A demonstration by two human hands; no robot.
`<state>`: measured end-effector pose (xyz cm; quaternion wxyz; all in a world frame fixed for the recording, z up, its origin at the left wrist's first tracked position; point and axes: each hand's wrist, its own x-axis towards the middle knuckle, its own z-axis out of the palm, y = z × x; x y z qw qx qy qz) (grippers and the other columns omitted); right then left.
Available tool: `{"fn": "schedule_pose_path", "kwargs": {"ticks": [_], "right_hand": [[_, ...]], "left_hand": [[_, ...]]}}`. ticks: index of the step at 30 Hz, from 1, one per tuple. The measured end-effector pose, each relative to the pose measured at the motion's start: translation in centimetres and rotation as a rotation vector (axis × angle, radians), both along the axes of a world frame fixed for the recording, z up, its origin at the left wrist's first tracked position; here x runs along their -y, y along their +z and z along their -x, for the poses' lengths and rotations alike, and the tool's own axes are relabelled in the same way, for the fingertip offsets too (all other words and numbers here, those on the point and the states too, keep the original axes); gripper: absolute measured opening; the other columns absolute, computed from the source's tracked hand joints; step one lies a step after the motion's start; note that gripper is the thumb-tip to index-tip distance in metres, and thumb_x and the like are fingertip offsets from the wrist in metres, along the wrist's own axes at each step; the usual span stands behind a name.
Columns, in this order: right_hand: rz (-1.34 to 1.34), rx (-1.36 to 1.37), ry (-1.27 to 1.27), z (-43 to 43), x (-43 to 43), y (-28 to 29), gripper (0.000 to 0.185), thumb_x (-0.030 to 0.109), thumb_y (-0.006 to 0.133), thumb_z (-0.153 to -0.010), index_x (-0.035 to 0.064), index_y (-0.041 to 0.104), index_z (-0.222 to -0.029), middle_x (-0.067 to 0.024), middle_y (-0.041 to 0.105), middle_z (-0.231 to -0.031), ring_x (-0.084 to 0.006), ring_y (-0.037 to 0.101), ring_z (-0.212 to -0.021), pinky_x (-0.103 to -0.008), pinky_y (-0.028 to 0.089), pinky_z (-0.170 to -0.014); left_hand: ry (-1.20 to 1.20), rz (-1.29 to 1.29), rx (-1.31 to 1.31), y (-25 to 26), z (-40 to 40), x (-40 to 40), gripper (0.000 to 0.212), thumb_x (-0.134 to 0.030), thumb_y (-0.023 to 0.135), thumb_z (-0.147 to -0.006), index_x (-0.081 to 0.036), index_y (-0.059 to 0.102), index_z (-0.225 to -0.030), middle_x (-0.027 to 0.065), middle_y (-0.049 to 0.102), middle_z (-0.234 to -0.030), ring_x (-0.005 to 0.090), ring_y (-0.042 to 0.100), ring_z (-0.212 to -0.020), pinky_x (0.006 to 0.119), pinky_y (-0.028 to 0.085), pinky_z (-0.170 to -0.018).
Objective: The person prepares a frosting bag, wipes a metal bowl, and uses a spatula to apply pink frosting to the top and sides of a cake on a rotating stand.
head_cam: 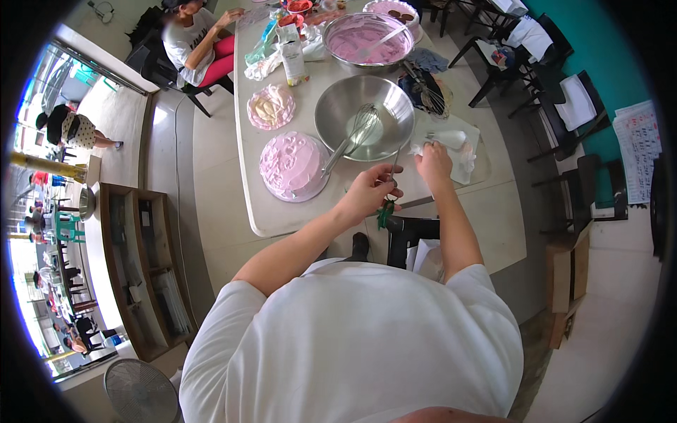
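Note:
My left hand (pixel 373 191) holds a thin metal tool (pixel 395 165), its tip pointing up by the bowl's near rim. A green part (pixel 387 212), possibly its handle, hangs below my fingers; I cannot tell its exact kind. My right hand (pixel 436 163) reaches onto a whitish plastic sheet (pixel 465 170), fingers at a clear bag with pale contents (pixel 450 139); whether they grip it is unclear. Ahead stands a steel mixing bowl (pixel 328 119) with a balloon whisk (pixel 346 145) leaning across its rim. A pink frosted cake (pixel 291 166) with piped decoration sits left of it.
Beyond are a bowl of pink icing (pixel 344 45), a carton (pixel 292 57), a small pink-rimmed cake (pixel 271 107) and another whisk (pixel 435 100). A person (pixel 195 47) sits at the table's far left. A black chair (pixel 410 235) is close before me; a shelf (pixel 140 264) stands left.

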<state>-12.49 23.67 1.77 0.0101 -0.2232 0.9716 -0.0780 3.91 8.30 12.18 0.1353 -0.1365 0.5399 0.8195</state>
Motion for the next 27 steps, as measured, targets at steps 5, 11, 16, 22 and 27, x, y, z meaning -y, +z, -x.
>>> {"fn": "schedule_pose_path", "kwargs": {"ticks": [5,11,16,22,27], "right_hand": [[0.261,0.158,-0.173,0.1,-1.4,2.2,0.032,0.028,0.058,-0.078,0.0035,0.063,-0.097,-0.0195,0.065,-0.097,-0.0373,0.062,-0.091,-0.0461,0.050,-0.079],[0.541,0.247,-0.237,0.2,-3.4,4.3,0.032,0.026,0.057,-0.078,0.0040,0.063,-0.099,-0.0195,0.067,-0.087,-0.0394,0.063,-0.083,-0.0450,0.049,-0.075],[0.804,0.316,-0.258,-0.7,-5.6,5.5,0.031,0.024,0.061,-0.081,0.0044,0.062,-0.104,-0.0191,0.067,-0.087,-0.0358,0.065,-0.081,-0.0415,0.049,-0.073],[0.942,0.116,-0.183,-1.8,-6.8,2.2,0.030,0.017,0.065,-0.085,-0.0006,0.061,-0.109,-0.0079,0.067,-0.091,-0.0145,0.061,-0.078,-0.0326,0.049,-0.073],[1.033,0.173,-0.250,-3.0,-7.4,3.5,0.027,0.011,0.066,-0.084,-0.0007,0.060,-0.108,-0.0077,0.066,-0.090,-0.0122,0.060,-0.078,-0.0287,0.048,-0.071]], "left_hand": [[0.029,0.164,0.107,-1.4,1.3,-1.1,0.042,0.001,0.054,-0.086,0.002,0.048,-0.127,0.0122,0.048,-0.099,0.0207,0.062,-0.089,0.031,0.061,-0.065],[-0.273,0.399,0.097,-7.9,5.1,-1.3,0.036,0.003,0.058,-0.078,0.001,0.058,-0.115,0.0120,0.053,-0.091,0.0191,0.063,-0.081,0.030,0.057,-0.057],[-0.225,0.981,-0.198,-11.1,7.4,-2.7,0.034,0.003,0.053,-0.074,0.003,0.060,-0.107,0.0194,0.057,-0.103,0.0294,0.058,-0.097,0.038,0.047,-0.082],[-0.302,1.691,-0.346,-15.6,6.8,-3.2,0.046,-0.012,0.050,-0.083,0.004,0.046,-0.125,0.0206,0.042,-0.130,0.0358,0.043,-0.120,0.045,0.043,-0.095],[-0.285,1.936,-0.616,-12.6,5.5,-2.3,0.044,-0.017,0.050,-0.083,0.001,0.051,-0.123,0.0167,0.037,-0.138,0.0318,0.034,-0.129,0.048,0.038,-0.098]]}}
